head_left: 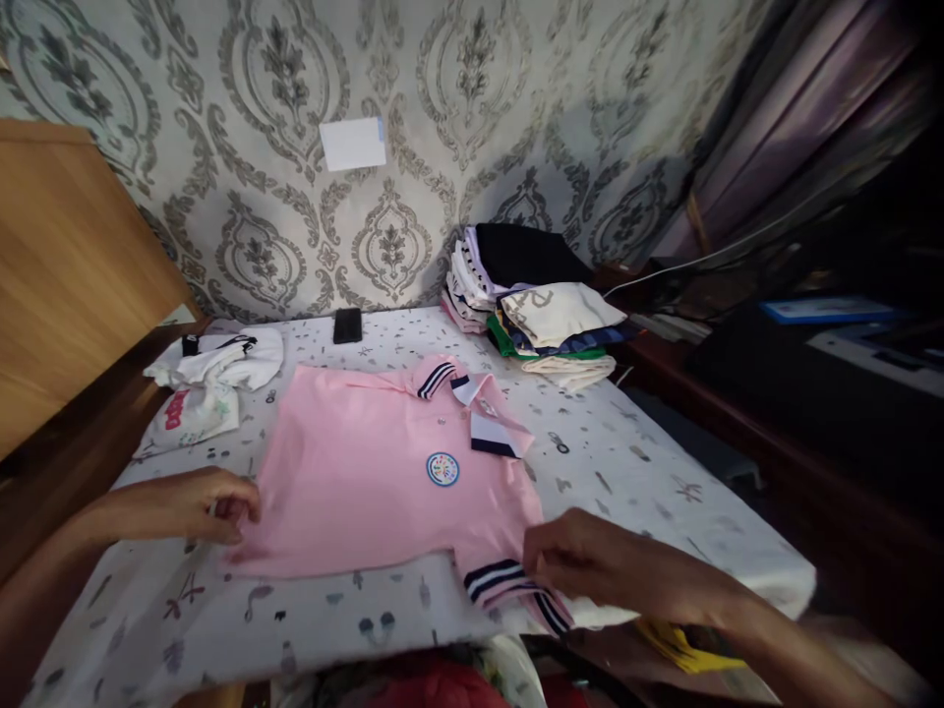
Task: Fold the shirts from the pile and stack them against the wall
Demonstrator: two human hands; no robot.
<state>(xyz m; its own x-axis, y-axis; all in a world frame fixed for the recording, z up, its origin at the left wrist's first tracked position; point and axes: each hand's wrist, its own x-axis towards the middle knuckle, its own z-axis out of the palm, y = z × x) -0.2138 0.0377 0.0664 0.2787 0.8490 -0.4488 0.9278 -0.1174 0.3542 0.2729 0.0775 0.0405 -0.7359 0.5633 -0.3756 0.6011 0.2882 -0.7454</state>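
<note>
- Red cloth (435,685) shows at the bottom edge, below and between the two hands.
- Yellow cloth (689,649) sits under the right forearm, lower than the tabletop.
- Right hand (582,556) reaches in from the lower right, back upward, fingers curled inward against the shirt's striped sleeve; whether they pinch fabric, I cannot tell.
- Left hand (210,503) comes in from the left, palm downward, fingers bent loosely and thumb drawn in, at the shirt's hem; whether any cloth is caught is unclear.
- Pink polo shirt (354,457) lies spread between both hands on a white printed tablecloth (634,492); its collar is ahead of the right hand, the other sleeve farther beyond.
- Rumpled white garments (213,364) lie beyond the left hand.
- Folded clothes (564,320), in two adjoining stacks, stand well beyond the right hand.
- Black phone (347,325) rests past the left hand, near the wall.
- Patterned wall (472,197) rises behind everything, bearing a white paper (352,145).
</note>
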